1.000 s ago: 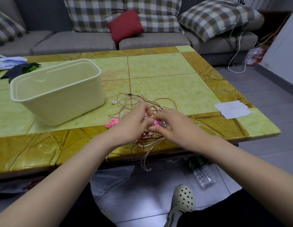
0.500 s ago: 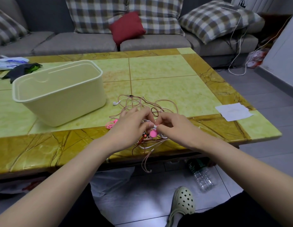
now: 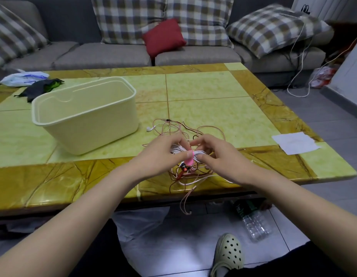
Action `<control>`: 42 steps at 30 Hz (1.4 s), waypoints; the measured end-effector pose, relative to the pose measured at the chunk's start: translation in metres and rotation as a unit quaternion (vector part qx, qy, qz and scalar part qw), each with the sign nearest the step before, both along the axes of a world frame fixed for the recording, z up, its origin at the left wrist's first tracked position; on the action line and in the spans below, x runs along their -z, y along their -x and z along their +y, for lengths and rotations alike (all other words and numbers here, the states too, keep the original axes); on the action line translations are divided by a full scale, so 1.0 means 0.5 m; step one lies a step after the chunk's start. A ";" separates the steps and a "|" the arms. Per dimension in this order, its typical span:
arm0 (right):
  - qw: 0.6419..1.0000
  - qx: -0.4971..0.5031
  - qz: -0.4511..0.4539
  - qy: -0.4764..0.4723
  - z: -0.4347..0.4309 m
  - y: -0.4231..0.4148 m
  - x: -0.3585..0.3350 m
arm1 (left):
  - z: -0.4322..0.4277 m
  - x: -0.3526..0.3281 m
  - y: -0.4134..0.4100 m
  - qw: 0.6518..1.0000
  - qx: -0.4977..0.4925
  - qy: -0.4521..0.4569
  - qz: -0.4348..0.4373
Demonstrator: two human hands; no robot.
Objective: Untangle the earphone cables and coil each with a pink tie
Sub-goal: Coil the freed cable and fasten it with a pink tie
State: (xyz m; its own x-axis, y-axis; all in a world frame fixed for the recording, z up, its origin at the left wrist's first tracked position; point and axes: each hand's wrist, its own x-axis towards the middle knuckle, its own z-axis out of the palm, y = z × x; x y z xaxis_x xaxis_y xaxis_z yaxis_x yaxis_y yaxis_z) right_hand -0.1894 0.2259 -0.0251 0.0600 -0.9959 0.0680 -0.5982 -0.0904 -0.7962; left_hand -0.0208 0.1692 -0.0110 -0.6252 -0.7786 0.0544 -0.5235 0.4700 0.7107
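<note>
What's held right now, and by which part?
Both hands hold the coiled white cable: the left hand pinches its middle at the pink tie; the right hand has its grip on the right end.

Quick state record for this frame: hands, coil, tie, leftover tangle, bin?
left hand: pinches white cable coil at the pink tie
right hand: grips the coil's other end
pink tie: at coil's middle; fastened or not, cannot tell
loose cables: tangled on table beyond hands; one end hangs over near edge
bin: cream, upright, left of tangle
</note>
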 end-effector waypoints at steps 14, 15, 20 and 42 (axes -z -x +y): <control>0.998 0.007 -0.062 -0.019 -0.066 -0.031 -0.013 | -0.033 -0.012 -0.072 0.996 -0.073 0.045 0.034; 0.997 0.021 -0.072 -0.021 -0.072 -0.031 -0.015 | -0.041 -0.011 -0.078 0.995 -0.084 0.052 0.030; 0.994 0.056 -0.085 -0.035 -0.104 -0.042 -0.034 | -0.107 -0.029 -0.133 0.979 -0.173 0.103 0.030; 0.998 0.004 0.066 0.002 -0.344 -0.282 -0.127 | -0.170 -0.011 -0.257 0.915 -0.280 0.243 -0.158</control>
